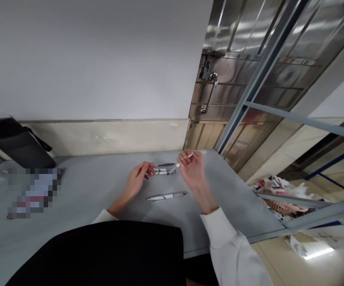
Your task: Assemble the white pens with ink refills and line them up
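Note:
My right hand [193,170] is raised palm-up over the grey table [100,186], its fingers closed round a slim white pen [178,165]. The pen slants down to the left, its grey tip just above other pens. My left hand [139,176] hovers to the left with loosely bent, parted fingers and nothing visible in them. Close to its fingertips lie white pens [161,171] and a dark grey pen [166,164], partly covered. Nearer to me, a separate white-and-grey pen [166,196] lies crosswise on the table.
A black pouch-like case [23,145] stands at the far left, beside a blurred-out item [36,194]. A wall [100,137] borders the table's back. Grey metal posts [249,95] rise at the right, before a steel door [228,75]. A basket [282,206] of clutter sits low right.

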The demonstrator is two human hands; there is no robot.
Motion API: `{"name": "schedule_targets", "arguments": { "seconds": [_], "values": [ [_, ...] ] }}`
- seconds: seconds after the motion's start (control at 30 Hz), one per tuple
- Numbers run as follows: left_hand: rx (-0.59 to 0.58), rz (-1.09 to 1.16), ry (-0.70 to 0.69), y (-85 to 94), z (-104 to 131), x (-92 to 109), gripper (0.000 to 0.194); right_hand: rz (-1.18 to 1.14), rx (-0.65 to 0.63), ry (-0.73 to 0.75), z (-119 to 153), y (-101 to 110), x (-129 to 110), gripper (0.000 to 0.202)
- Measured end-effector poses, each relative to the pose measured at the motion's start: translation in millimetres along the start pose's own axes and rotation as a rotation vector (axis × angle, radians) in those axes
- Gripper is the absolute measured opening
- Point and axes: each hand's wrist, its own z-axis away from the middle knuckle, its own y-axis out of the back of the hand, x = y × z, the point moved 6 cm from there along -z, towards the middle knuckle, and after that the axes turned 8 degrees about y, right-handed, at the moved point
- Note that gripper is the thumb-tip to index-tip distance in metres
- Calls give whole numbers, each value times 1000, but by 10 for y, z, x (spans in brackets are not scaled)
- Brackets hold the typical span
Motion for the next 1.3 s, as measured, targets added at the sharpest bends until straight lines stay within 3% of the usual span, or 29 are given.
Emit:
{"name": "schedule_targets", "arguments": {
  "seconds": [0.4,0.67,0.83,0.93,1.03,1.2,1.3],
  "values": [
    [-21,19,17,-13,-7,-15,46,-214,67,-34,29,-18,-4,32],
    [-83,40,-8,-65,31,58,32,-108,11,-12,19,-60,13,27],
    [-91,49,-46,-99,84,174,33,274,-116,-36,64,-55,180,13],
    [-46,30,-47,-76,107,213,33,612,-350,-95,151,-104,316,20],
    [-47,-2,-53,-69,111,211,29,726,-540,-141,247,-160,423,25],
    [-56,-144,-25,16,56,117,26,967,-578,-137,275,-50,399,26],
    [-169,-250,7,56,57,75,27,1101,-556,-169,303,109,258,27]
  ]
}}
